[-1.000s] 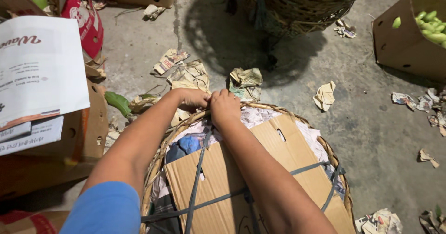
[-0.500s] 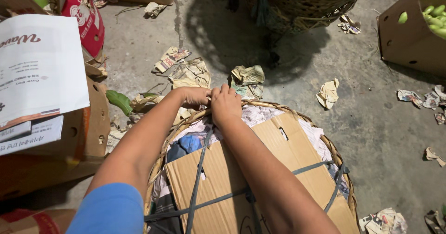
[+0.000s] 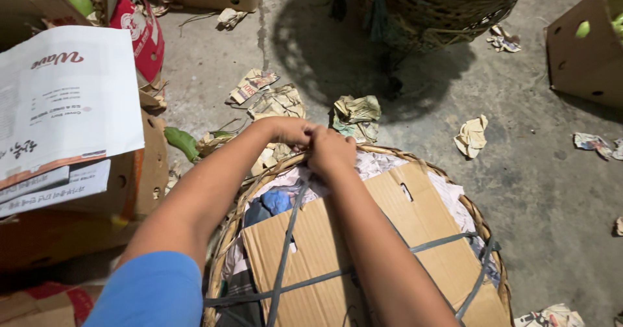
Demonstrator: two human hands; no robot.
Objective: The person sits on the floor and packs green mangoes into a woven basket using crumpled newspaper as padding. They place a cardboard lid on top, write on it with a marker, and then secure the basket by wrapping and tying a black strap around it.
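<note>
I see little change across the three pictures. My view drifts a touch: the woven basket and its cardboard cover sit slightly lower and further right in the frame than a second ago, and the big basket at the top edge slides up, showing less of itself. My left hand and right hand press closer together at the far rim, fingertips now overlapping where they were merely side by side. The grey strap below them looks straighter, pulled tauter towards the hands.
</note>
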